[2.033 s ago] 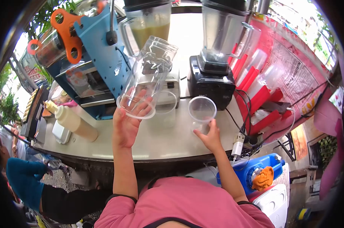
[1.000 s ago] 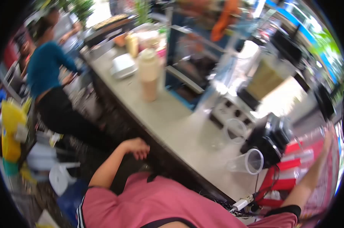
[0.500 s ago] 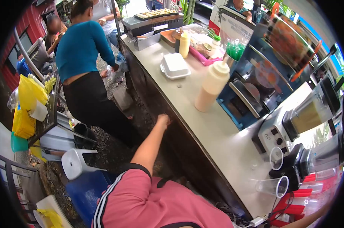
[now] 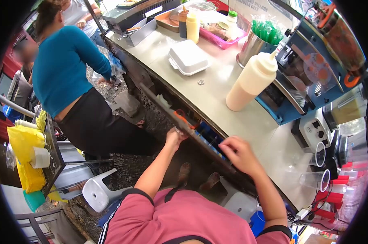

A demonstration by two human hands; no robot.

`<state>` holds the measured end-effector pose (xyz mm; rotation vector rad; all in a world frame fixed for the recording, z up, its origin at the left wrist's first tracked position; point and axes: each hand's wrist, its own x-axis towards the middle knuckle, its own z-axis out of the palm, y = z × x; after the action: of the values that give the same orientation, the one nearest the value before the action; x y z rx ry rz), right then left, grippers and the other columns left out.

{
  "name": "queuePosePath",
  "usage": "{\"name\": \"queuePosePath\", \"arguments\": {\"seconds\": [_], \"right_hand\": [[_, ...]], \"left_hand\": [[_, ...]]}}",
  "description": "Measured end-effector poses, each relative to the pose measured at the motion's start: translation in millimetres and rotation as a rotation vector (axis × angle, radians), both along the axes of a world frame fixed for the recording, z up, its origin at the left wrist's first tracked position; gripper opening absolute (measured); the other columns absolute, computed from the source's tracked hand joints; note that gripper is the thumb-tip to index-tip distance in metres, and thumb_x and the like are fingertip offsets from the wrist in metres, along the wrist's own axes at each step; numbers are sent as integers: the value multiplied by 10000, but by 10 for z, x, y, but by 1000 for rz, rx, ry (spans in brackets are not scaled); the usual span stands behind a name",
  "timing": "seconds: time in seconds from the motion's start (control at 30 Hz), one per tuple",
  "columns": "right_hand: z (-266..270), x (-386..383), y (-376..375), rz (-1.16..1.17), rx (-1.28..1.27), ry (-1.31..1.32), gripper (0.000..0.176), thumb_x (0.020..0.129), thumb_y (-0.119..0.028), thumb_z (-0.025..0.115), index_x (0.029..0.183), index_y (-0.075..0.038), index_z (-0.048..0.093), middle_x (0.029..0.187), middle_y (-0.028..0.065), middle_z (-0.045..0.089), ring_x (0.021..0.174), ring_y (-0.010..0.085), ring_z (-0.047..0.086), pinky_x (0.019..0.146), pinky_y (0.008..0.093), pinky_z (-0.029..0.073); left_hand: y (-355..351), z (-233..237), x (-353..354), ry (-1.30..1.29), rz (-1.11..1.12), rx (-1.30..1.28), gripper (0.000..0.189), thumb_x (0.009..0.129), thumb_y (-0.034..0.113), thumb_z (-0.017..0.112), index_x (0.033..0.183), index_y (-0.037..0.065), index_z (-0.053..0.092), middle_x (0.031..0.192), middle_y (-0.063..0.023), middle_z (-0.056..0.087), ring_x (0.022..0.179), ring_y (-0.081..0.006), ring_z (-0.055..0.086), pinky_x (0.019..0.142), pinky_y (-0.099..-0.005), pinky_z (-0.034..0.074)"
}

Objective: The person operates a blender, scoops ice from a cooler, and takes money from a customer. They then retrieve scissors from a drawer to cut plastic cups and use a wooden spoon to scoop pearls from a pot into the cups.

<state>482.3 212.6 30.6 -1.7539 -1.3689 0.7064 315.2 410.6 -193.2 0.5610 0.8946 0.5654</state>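
A wooden drawer (image 4: 167,110) stands pulled out from under the counter, with an orange item (image 4: 181,116) and blue items (image 4: 210,136) partly visible inside. My left hand (image 4: 175,139) is closed at the outer face of the drawer front; the grip itself is partly hidden. Over the near end of the drawer, beside the counter edge, hovers my right hand (image 4: 238,153), its fingers loosely bent and apart with nothing visible in them. On the counter (image 4: 216,97) lie a coin (image 4: 201,82), a white foam food box (image 4: 188,57) and a squeeze bottle (image 4: 251,83) of pale sauce.
Farther along the counter are a pink basket (image 4: 222,40), sauce bottles (image 4: 193,28) and a metal cup (image 4: 249,51) of green-wrapped straws. Clear plastic cups (image 4: 314,179) and a blender (image 4: 314,128) stand at right. A person in teal (image 4: 66,61) stands at left, near a white stool (image 4: 96,193).
The drawer has come out from the counter, with my left hand at its front. My right hand has come into view over it. The view has shifted.
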Motion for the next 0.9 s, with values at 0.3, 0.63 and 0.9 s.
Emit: {"name": "queuePosePath", "arguments": {"seconds": [0.3,0.63,0.9], "right_hand": [[-1897,-790,1662,-3,14,-62,141,809,-98,613,900,9,617,899,198,633,850,395,606,745,453,491],[-2732,-291,1742,-100,-269,-362,295,869,-82,523,1152,2,523,1045,248,597,987,381,593,886,446,448],[-1630,-369,1486,78,70,-631,88,769,-91,604,826,-39,562,864,124,547,824,296,573,684,377,483]], "left_hand": [[-294,189,-1097,235,-176,-12,427,766,-72,486,1191,-52,444,1087,-189,594,1002,-285,613,881,-423,527],[-1029,1199,-961,-249,-530,-233,958,845,-12,575,1517,146,-89,1588,-131,-10,1462,-295,75,1128,-439,221],[-1037,1092,-936,-350,-572,-281,1112,737,-80,540,1470,194,-250,1572,-114,-173,1465,-301,-56,1138,-465,163]]}}
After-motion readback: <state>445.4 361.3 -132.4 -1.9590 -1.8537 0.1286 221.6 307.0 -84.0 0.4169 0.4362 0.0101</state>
